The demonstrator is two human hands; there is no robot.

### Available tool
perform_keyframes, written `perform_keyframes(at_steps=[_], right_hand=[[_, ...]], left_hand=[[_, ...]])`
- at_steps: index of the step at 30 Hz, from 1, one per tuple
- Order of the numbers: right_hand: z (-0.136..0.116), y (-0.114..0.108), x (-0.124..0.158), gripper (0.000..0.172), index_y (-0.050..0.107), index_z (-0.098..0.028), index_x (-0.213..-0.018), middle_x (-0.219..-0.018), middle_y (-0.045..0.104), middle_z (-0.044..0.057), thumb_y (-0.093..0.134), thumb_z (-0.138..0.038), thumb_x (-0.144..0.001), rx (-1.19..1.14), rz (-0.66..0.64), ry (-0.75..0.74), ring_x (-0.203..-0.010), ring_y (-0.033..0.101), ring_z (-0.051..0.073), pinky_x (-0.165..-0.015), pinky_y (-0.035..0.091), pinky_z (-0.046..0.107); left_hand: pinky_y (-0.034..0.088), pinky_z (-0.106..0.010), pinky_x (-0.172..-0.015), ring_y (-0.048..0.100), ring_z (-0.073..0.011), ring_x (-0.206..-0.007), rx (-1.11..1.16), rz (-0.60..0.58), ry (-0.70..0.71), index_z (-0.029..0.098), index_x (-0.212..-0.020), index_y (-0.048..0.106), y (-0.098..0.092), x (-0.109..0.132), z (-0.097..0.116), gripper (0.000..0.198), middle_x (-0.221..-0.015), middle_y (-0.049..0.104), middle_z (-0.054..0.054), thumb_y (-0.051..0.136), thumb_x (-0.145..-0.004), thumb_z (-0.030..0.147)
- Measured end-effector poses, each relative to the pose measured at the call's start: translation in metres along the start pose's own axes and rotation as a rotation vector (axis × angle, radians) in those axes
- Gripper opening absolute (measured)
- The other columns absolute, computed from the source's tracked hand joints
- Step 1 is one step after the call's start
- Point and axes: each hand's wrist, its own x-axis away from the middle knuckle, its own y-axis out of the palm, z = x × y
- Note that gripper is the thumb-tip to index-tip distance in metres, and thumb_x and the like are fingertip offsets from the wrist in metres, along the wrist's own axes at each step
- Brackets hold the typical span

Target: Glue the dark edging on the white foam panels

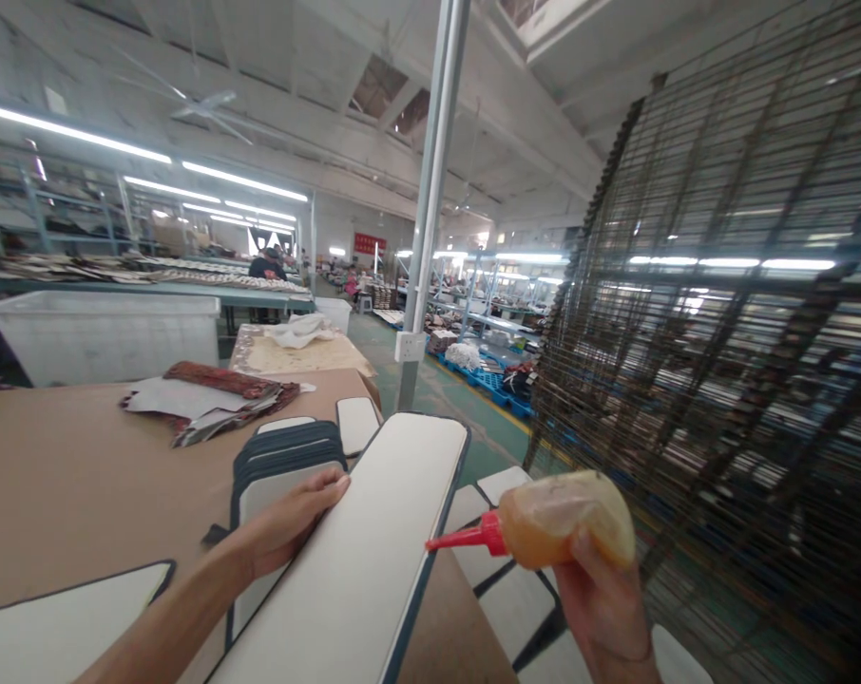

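My left hand (302,518) grips the left edge of a long white panel (373,532) with rounded corners and a dark blue border, its thumb on top and the other fingers hidden beneath. The panel is tilted up over the table. In my right hand (602,589) is a squeeze bottle (569,518) of amber liquid, probably glue, with a red nozzle (466,538). The nozzle tip points left at the panel's right edge; I cannot tell whether it touches. Behind my left hand stands a stack of similar dark-edged panels (288,461).
Brown table (60,475) carries a pile of reddish-brown and white pieces (209,394) and another white panel (66,608) at lower left. A metal post (430,190) rises beyond. At right stands a large wire rack (722,313), with more white panels (523,608) below the bottle.
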Motion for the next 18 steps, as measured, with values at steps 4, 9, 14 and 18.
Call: perform_keyframes(at_steps=[4, 9, 14, 18], right_hand=[[-0.005, 0.002, 0.005, 0.032, 0.074, -0.028, -0.092, -0.083, 0.076, 0.002, 0.085, -0.034, -0.063, -0.018, -0.056, 0.025, -0.077, 0.071, 0.02, -0.077, 0.057, 0.029], [-0.007, 0.0, 0.011, 0.031, 0.074, -0.028, -0.094, -0.084, 0.076, 0.003, 0.084, -0.035, -0.065, -0.02, -0.08, 0.03, -0.073, 0.071, 0.021, -0.074, 0.058, 0.03], [-0.008, -0.006, 0.018, 0.033, 0.074, -0.028, -0.097, -0.085, 0.075, 0.005, 0.083, -0.034, -0.066, -0.013, -0.123, 0.074, -0.074, 0.071, 0.025, -0.079, 0.059, 0.04], [-0.011, -0.003, 0.026, 0.045, 0.072, -0.03, -0.104, -0.087, 0.075, 0.003, 0.086, -0.033, -0.062, -0.045, -0.079, 0.11, -0.074, 0.072, 0.023, -0.076, 0.059, 0.036]], left_hand=[[0.037, -0.019, -0.048, 0.05, -0.0093, -0.053, 0.01, 0.008, 0.007, 0.018, -0.073, 0.051, 0.004, -0.003, 0.006, 0.045, -0.06, 0.057, 0.006, 0.081, -0.059, 0.048], [0.043, -0.02, -0.048, 0.053, -0.0099, -0.052, 0.026, 0.036, -0.005, 0.018, -0.073, 0.051, 0.012, -0.005, 0.013, 0.045, -0.059, 0.059, 0.005, 0.084, -0.055, 0.044], [0.045, -0.02, -0.048, 0.056, -0.0107, -0.052, 0.03, 0.036, 0.003, 0.018, -0.074, 0.052, 0.014, -0.013, 0.016, 0.042, -0.06, 0.061, 0.005, 0.082, -0.059, 0.042], [0.044, -0.021, -0.046, 0.056, -0.0117, -0.05, 0.025, 0.034, 0.008, 0.018, -0.075, 0.052, 0.011, -0.025, 0.016, 0.038, -0.061, 0.062, 0.003, 0.081, -0.061, 0.039]])
